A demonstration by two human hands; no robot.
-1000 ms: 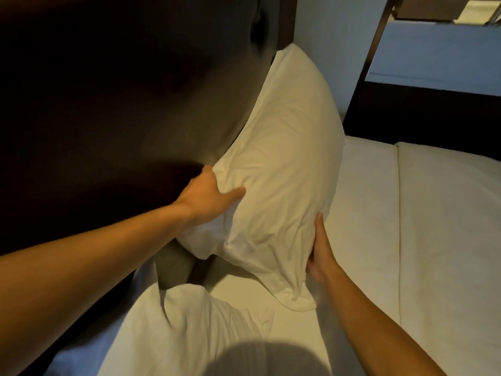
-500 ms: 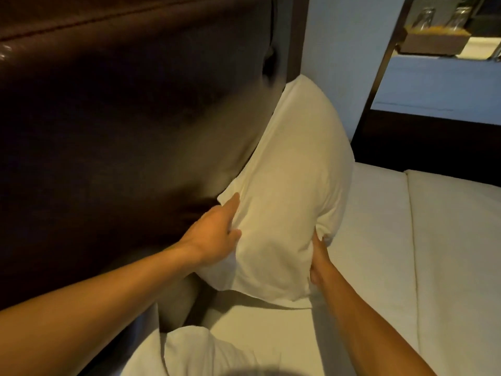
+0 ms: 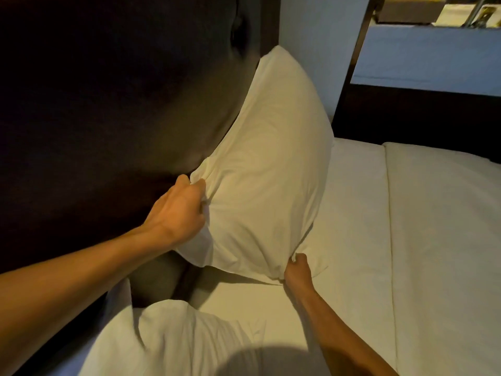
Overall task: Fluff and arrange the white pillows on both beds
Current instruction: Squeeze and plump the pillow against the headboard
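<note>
A white pillow [image 3: 271, 169] stands on end against the dark padded headboard [image 3: 108, 104], its top corner reaching up by the wall. My left hand [image 3: 179, 210] pinches the pillowcase fabric at the pillow's left edge, next to the headboard. My right hand [image 3: 298, 270] is closed on the fabric at the pillow's lower right corner, just above the white bed sheet [image 3: 352, 226]. A second white pillow [image 3: 173, 340] lies flat at the bottom of the view, near my body.
A folded white duvet [image 3: 444, 240] covers the right half of the bed. Behind the bed, a dark wooden panel [image 3: 420, 118] runs under a pale shelf [image 3: 425, 58] holding a tray and small items. A pale wall stands beside the headboard.
My left hand went from a flat palm on the pillow to pinching its left edge. My right hand slid down and gripped the lower right corner. The pillow stands more upright against the headboard.
</note>
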